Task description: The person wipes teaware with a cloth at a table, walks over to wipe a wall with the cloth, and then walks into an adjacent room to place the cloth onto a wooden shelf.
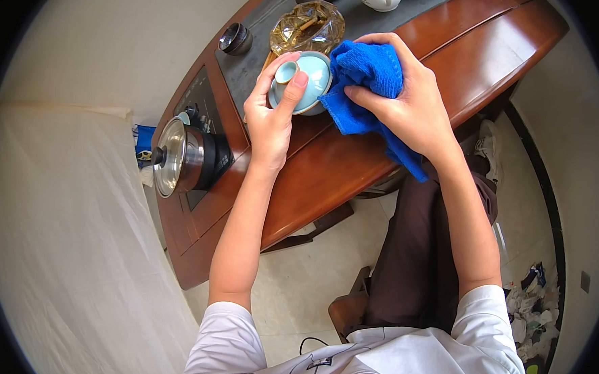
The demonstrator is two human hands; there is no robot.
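Your left hand (270, 123) held the pale-blue, round, glazed lidded cup (316, 77) at twelve o'clock of the view. Your right hand (413, 103) gripped the bright-blue, fluffy cloth (368, 67) at the cup's three-o'clock side.

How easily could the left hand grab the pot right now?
Probably not easily: the left hand is holding the lidded cup, though the way to the pot looks free.

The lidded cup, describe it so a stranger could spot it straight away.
Start at the wooden table, then find the left hand above it. That hand holds the lidded cup, next to a blue cloth. Unlike the dark cup and amber ashtray, it is pale blue, with a round knob.
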